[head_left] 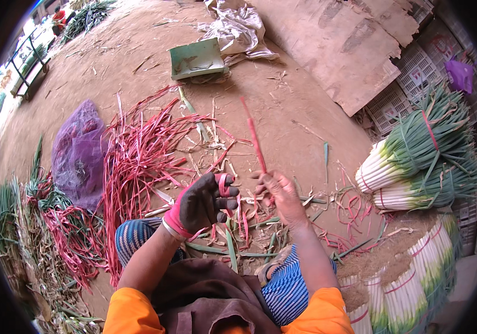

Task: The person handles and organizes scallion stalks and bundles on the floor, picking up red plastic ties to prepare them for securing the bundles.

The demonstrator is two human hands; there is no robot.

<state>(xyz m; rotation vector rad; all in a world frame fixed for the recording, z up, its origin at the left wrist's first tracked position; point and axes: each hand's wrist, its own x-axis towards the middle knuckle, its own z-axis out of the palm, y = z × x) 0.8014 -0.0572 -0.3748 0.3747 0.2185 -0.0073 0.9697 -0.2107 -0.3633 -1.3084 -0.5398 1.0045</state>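
Note:
My left hand [197, 205] wears a pink glove with a dark palm. Its fingers are half curled and apart, and nothing shows in the palm. Pink shows between the fingertips; whether that is glove or strip I cannot tell. My bare right hand [280, 195], just beside it, pinches a long red strip [255, 141] that stands up above the fingers, its tip blurred. A large tangle of red strips [138, 150] lies on the ground left of my hands. More strips, green leaves and dry husks are scattered beneath both hands.
At right, tied spring onion bundles [411, 150] are stacked by plastic crates [416, 72]. More bundles [402, 295] stand at lower right. A purple mesh bag [79, 158] and onion leaves [4, 222] lie left. Ahead are a green tray [196, 58], a white sack [241, 30] and a board [333, 55].

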